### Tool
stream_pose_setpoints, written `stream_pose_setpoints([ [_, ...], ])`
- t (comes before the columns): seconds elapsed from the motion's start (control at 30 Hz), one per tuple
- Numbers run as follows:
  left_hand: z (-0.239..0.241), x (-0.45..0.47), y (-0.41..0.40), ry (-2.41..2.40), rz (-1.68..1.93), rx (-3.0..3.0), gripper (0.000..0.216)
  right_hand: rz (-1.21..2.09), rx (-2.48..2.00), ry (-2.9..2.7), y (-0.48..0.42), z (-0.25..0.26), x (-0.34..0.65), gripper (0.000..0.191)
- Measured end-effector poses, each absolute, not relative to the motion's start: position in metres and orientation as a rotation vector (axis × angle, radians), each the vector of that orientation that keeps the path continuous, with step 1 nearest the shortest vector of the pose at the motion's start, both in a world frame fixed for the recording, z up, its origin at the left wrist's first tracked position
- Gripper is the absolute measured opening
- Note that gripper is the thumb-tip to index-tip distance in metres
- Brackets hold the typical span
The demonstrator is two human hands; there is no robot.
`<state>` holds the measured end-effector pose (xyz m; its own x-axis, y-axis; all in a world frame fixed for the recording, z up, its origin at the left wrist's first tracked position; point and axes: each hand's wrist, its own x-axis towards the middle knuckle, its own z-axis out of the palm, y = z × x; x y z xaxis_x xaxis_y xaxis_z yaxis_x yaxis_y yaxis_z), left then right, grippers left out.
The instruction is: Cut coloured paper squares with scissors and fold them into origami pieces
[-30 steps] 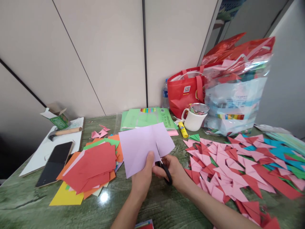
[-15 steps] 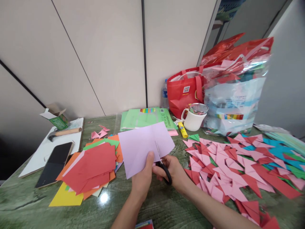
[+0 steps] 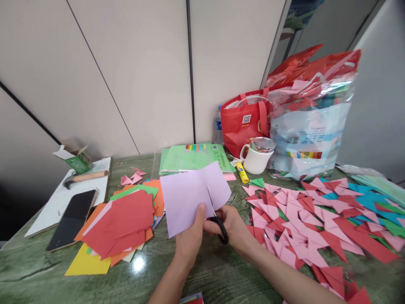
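Observation:
A sheet of lilac paper (image 3: 183, 198) is held up above the table, pinched by my left hand (image 3: 190, 238) with the thumb on its face. My right hand (image 3: 232, 226) grips black-handled scissors (image 3: 223, 231), fingers in the loops. The blades run up into the sheet from its lower edge, and the part to the right of the cut bends away slightly. A stack of coloured paper, red on top (image 3: 126, 219), lies left of my left hand. Many folded pink and red paper pieces (image 3: 297, 223) are heaped to the right of my right hand.
A phone (image 3: 72, 219), a hammer (image 3: 85, 178) and a small green box (image 3: 77, 162) are at the left. Green paper packs (image 3: 196, 158), a glue stick (image 3: 242, 172), a white mug (image 3: 257, 160), a red bag (image 3: 240, 131) and a clear plastic bag (image 3: 310, 135) stand along the back.
The lilac sheet's left side has shifted slightly right. Both hands keep their hold, and the scissors have barely moved within the cut.

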<state>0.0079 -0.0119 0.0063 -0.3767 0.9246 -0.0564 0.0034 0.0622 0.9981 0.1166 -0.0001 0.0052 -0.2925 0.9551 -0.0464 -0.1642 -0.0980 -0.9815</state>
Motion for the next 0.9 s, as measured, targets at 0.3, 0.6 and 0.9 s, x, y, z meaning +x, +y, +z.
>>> stream_pose_setpoints([
  [0.3,0.0108,0.0066,-0.013,1.541,1.443,0.972,0.03,1.553,-0.98,-1.245,0.0002,0.0033,0.1172,0.041],
  [0.6,0.0146,0.0058,-0.0137,1.573,1.408,0.983,0.027,1.553,-0.993,-1.235,0.0009,0.0036,0.117,0.039],
  [0.9,0.0145,0.0062,-0.0122,1.567,1.415,0.977,0.029,1.561,-1.009,-1.231,0.0018,0.0041,0.1177,0.037],
])
